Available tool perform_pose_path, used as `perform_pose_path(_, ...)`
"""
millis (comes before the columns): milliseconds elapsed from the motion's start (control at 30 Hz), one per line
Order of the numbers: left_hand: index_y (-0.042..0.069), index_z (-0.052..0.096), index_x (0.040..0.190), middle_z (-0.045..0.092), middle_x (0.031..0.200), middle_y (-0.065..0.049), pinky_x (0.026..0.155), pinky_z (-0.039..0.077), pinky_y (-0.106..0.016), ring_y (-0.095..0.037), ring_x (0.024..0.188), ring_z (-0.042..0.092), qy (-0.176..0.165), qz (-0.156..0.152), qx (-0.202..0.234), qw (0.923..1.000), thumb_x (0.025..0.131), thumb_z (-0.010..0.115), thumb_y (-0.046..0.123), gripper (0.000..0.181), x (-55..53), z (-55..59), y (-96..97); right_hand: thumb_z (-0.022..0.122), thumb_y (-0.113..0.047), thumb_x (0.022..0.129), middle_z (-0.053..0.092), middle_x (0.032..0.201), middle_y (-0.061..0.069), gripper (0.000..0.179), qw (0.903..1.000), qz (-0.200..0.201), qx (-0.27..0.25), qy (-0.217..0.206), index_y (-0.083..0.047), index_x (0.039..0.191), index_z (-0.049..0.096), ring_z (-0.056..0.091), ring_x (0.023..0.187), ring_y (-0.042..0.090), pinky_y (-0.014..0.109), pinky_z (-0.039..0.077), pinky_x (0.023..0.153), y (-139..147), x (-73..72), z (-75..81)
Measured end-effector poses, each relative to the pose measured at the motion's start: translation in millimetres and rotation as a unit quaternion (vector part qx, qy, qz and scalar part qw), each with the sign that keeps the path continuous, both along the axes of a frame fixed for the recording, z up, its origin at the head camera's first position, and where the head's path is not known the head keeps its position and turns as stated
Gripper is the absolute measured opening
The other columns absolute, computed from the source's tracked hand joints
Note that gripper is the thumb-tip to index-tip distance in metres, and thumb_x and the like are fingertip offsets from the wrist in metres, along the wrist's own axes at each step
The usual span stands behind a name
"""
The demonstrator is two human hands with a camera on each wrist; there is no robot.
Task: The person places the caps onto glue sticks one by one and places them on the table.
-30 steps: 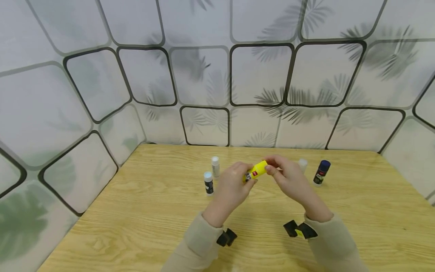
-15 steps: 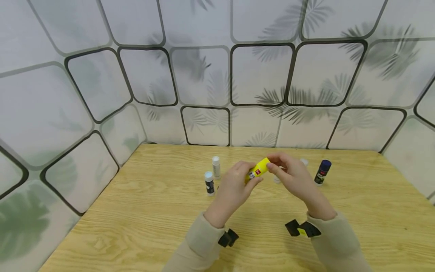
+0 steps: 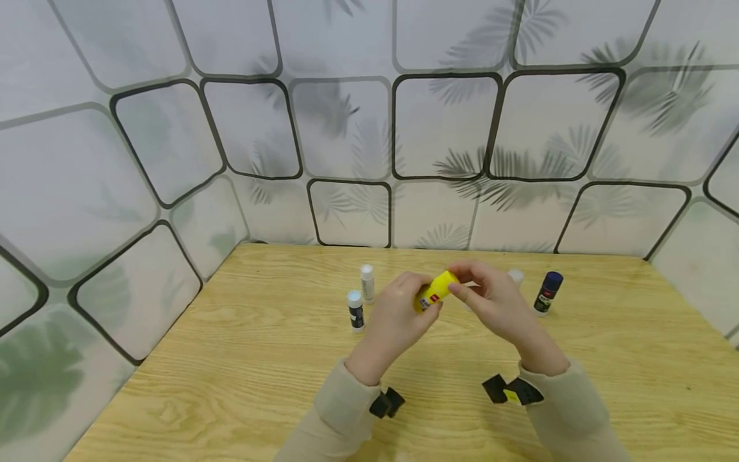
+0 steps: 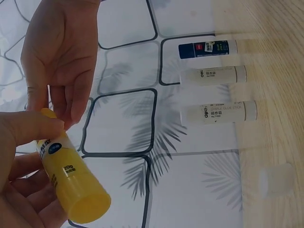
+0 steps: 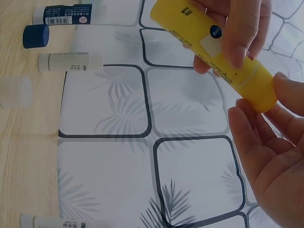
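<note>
A yellow glue stick (image 3: pixel 436 292) is held up over the wooden table, tilted, between both hands. My left hand (image 3: pixel 398 317) grips its body, fingers and thumb wrapped around the printed label. At the other end, my right hand (image 3: pixel 501 307) pinches the yellow cap with thumb and fingertips. In the right wrist view the cap still sits on the end of the glue stick (image 5: pixel 209 50). The left wrist view shows the rounded base end of the yellow glue stick (image 4: pixel 85 202) pointing towards the camera.
To the left stand a white glue stick (image 3: pixel 367 285) and a dark-labelled one (image 3: pixel 356 312). A navy-capped glue stick (image 3: pixel 547 293) stands at right, beside a partly hidden white one (image 3: pixel 516 276). A loose navy cap (image 5: pixel 35 36) and a whitish cap (image 5: pixel 15 91) lie on the table.
Both hands shift slightly right with the yellow glue stick, then slightly back left. The grip stays the same, and the standing glue sticks keep their places.
</note>
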State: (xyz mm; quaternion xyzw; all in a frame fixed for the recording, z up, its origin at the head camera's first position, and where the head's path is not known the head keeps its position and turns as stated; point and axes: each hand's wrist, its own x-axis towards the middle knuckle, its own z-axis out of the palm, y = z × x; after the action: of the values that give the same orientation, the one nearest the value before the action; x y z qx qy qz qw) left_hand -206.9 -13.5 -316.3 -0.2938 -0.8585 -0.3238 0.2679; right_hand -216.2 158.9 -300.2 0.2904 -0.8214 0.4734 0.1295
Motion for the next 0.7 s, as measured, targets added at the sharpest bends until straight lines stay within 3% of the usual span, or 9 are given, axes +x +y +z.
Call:
perform_pose_path(433,0.004,0.060,0.095,0.059,0.086,-0.002,0.060,0.043,-0.011,-0.006,0.071,0.051,-0.032,0.008,0.005,0.9994,0.074,0.069,0.013,0.024,-1.7,-2.7,-0.1,0.058,-0.004,0.083,0.058,0.099,0.012,0.027,0.9999,0.011,0.005,-0.004,0.004,0.109,0.055,0.057,0.088,0.019,0.026,0.049,0.071,-3.2,2.3,0.1)
perform_pose_path(700,0.005,0.061,0.093,0.060,0.085,-0.001,0.060,0.043,-0.012,-0.006,0.071,0.053,-0.032,0.020,-0.001,0.9993,0.073,0.070,0.014,0.024,-3.4,-3.0,0.2,0.059,-0.003,0.083,0.058,0.099,0.012,0.028,0.9999,0.008,0.010,0.000,0.004,0.109,0.055,0.057,0.088,0.020,0.029,0.050,0.071,-4.0,2.1,0.2)
